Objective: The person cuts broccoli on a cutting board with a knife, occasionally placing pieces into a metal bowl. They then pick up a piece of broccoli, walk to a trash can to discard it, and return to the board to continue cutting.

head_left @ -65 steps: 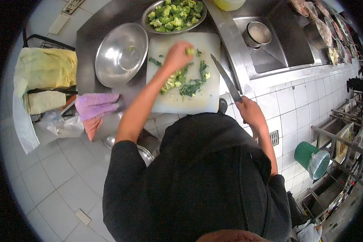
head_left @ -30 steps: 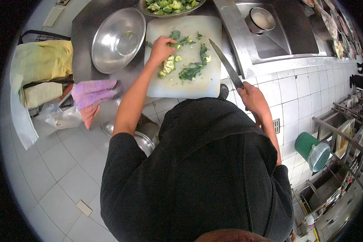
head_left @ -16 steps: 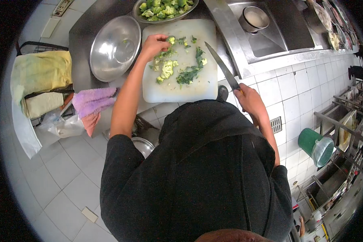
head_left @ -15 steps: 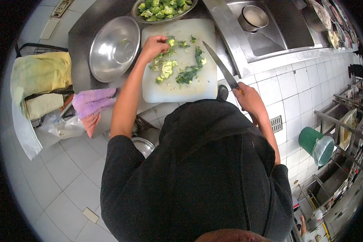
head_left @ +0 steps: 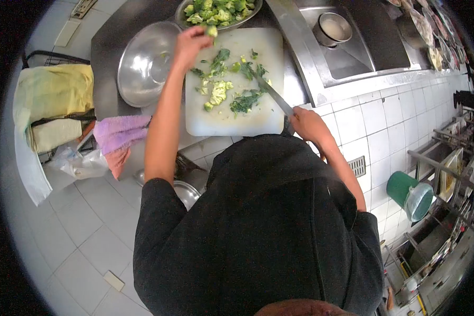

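Observation:
My left hand (head_left: 189,46) pinches a small broccoli floret (head_left: 211,31) above the far left corner of the white cutting board (head_left: 234,124). Just beyond it stands a metal bowl of broccoli florets (head_left: 221,11). In my right hand (head_left: 308,124) is the handle of a long kitchen knife (head_left: 275,96); its blade slants over the board's right side, the tip among cut leaves. On the board lie a pale broccoli piece (head_left: 219,91), dark broccoli leaves (head_left: 246,100) and small scraps. A large steel bowl (head_left: 142,66) sits left of the board, partly behind my left forearm.
At the right is a steel sink (head_left: 347,60) with a metal pot (head_left: 335,29) in it. A purple cloth (head_left: 120,132) hangs at the counter's left edge, beside a rack with a yellow cloth (head_left: 58,89). A green bin (head_left: 400,187) stands on the floor.
My left hand has lifted from the board and moved away toward the broccoli bowl, carrying a floret. The knife has swung left and lower, its blade now over the leaves.

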`<state>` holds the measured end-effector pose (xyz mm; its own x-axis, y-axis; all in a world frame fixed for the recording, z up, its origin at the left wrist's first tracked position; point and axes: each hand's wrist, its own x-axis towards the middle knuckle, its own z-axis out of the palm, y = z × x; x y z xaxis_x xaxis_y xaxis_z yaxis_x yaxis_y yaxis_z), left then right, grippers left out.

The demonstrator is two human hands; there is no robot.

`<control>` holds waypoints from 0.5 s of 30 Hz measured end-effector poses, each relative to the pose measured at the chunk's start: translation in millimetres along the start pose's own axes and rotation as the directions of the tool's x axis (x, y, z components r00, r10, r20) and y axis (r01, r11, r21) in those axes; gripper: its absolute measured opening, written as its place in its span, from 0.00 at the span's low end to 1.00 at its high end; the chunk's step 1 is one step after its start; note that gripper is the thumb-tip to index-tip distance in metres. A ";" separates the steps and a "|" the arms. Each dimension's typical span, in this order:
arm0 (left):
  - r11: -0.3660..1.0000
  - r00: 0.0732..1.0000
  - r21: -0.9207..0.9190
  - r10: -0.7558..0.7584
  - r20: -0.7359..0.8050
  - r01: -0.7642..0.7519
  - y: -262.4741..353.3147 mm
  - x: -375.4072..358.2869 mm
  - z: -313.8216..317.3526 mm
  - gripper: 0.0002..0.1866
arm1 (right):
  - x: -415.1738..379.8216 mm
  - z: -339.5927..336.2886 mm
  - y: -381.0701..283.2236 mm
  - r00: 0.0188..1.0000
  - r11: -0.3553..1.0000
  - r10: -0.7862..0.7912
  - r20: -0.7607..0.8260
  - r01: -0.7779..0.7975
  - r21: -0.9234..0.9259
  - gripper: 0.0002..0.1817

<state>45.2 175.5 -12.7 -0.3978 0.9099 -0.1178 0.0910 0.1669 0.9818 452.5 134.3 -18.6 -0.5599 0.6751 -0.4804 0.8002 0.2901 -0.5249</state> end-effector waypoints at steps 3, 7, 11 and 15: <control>0.973 0.966 0.027 0.230 -0.117 -0.228 30.0 39.7 -6.5 0.19 | -4.6 -7.6 -7.0 1.000 0.999 0.006 0.021 -0.007 0.038 0.15; 0.954 0.962 0.240 0.222 -0.160 -0.180 55.3 35.3 8.8 0.26 | -10.7 -10.1 -6.9 0.999 0.997 0.032 0.025 -0.033 0.067 0.15; 0.810 0.964 0.524 0.206 0.165 -0.263 -18.8 20.5 12.5 0.21 | -20.9 -16.2 -1.3 0.999 0.994 0.042 -0.011 -0.040 0.100 0.15; 0.628 0.944 0.751 -0.080 0.320 -0.202 -48.2 -43.8 28.3 0.21 | -31.4 -22.2 1.7 0.996 0.989 0.084 -0.041 -0.079 0.122 0.16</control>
<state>84.1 138.4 -59.0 -0.0904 0.9672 -0.2374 0.8234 0.2067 0.5286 476.2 128.7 11.2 -0.4811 0.7244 -0.4937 0.8095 0.1509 -0.5674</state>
